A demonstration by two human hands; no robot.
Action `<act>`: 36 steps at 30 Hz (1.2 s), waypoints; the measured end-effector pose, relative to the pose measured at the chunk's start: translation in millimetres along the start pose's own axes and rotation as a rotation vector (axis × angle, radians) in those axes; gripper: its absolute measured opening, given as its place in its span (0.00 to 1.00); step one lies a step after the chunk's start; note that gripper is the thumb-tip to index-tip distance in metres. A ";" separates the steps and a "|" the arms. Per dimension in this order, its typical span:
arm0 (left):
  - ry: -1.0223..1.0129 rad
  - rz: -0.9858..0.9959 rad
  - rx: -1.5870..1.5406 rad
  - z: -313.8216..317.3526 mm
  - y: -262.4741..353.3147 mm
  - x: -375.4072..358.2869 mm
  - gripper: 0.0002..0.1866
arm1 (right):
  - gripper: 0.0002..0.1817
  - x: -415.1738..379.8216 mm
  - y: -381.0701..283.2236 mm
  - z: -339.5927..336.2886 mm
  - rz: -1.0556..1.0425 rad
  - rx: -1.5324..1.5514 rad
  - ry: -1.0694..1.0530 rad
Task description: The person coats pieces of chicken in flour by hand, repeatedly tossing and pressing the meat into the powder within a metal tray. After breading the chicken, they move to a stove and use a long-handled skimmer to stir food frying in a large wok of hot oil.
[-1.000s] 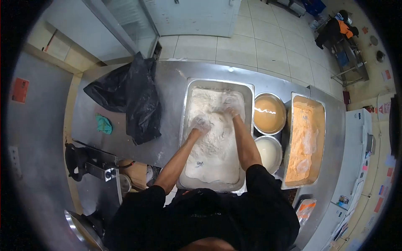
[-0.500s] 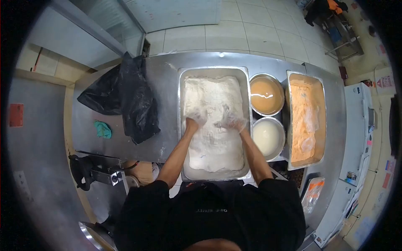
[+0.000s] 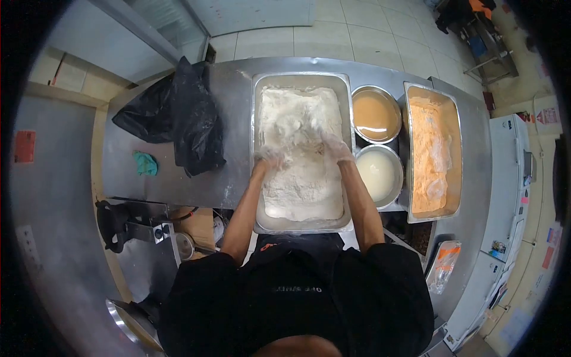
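One left hand and one right hand at work in white flour

Nearest, below the hands, is a black shirt with pale lettering on its chest. Both hands wear clear plastic gloves and are apart from each other, one at each side of the flour. They are blurred, so I cannot tell whether the fingers are closed on any of it. The flour fills the bottom of a rectangular steel pan beneath the hands, uneven between and beyond them.

Just right of the right hand, creamy white liquid sits in a round steel bowl; beyond it, a similar bowl holds orange-tan liquid. Farther right, a deep steel tray contains orange powder. Well left of the left hand, a crumpled teal cloth and, slightly farther off, a black plastic bag lie on the steel desk. Past the desk's far edge, beyond the hands, is pale tiled floor.
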State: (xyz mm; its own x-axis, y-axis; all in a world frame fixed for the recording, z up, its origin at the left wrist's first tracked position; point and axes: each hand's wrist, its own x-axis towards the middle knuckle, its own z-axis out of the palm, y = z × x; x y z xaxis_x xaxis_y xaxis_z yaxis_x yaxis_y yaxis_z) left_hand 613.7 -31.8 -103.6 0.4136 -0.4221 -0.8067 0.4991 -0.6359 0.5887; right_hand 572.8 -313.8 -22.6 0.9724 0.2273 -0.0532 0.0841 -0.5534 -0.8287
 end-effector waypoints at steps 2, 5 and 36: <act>0.002 -0.003 0.107 15.0 -49.4 16.8 0.22 | 0.44 -10.4 53.2 33.1 -0.367 -0.557 -0.312; 0.292 0.229 0.711 73.2 -27.5 -44.7 0.25 | 0.37 -71.0 62.5 112.2 -0.319 -0.910 -0.175; 0.107 0.225 0.679 54.0 -27.2 -77.2 0.18 | 0.16 -94.6 4.2 67.4 -0.305 -1.129 0.157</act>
State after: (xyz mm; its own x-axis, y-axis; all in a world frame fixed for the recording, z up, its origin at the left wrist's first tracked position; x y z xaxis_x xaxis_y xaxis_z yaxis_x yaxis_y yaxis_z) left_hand 527.1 -16.9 -60.2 0.5402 -0.5464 -0.6400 -0.1756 -0.8169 0.5493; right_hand 466.4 -283.6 -58.6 0.8884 0.4153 0.1956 0.3859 -0.9064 0.1717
